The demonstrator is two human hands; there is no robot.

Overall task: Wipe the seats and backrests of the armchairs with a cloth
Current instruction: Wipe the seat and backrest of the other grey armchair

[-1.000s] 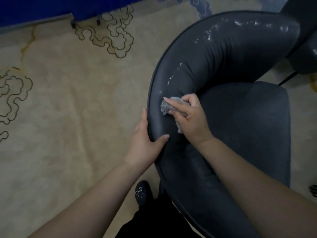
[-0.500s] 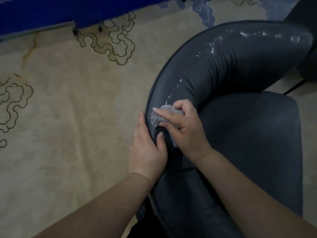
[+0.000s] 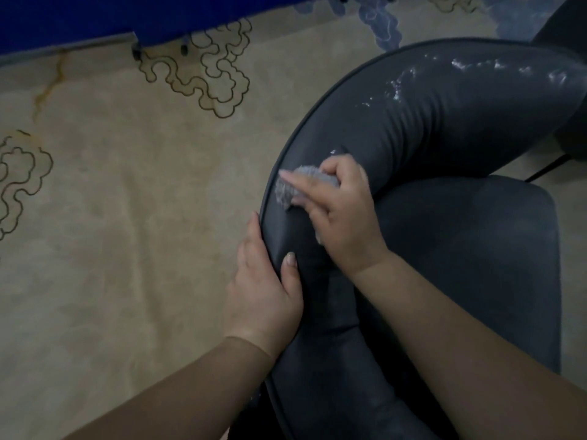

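We have the small, crumpled grey cloth (image 3: 297, 185) under our right hand (image 3: 341, 217), pressed against the curved, padded backrest (image 3: 444, 122) of the dark grey leather-look armchair, close to the piped outer rim at about nine o'clock of the chair's round back. Our right forefinger lies straight across the top of the cloth while the other fingers curl round it and bunch it into the palm. Our left hand (image 3: 263, 284) clasps the rim just below, at about seven o'clock, thumb on the inner face, fingers held together and wrapped over the outer edge.

We judge the cloth light, soft and limp, so it is best held wadded in the palm as now, or it would fold over. The upholstery looks smooth and probably slick, with give in the padding. White streaks (image 3: 460, 66) glisten along the top of the backrest from twelve to two o'clock. The flat dark seat cushion (image 3: 476, 265) lies at three to five o'clock. The patterned beige carpet (image 3: 127, 217) spreads to the left. We see no containers.
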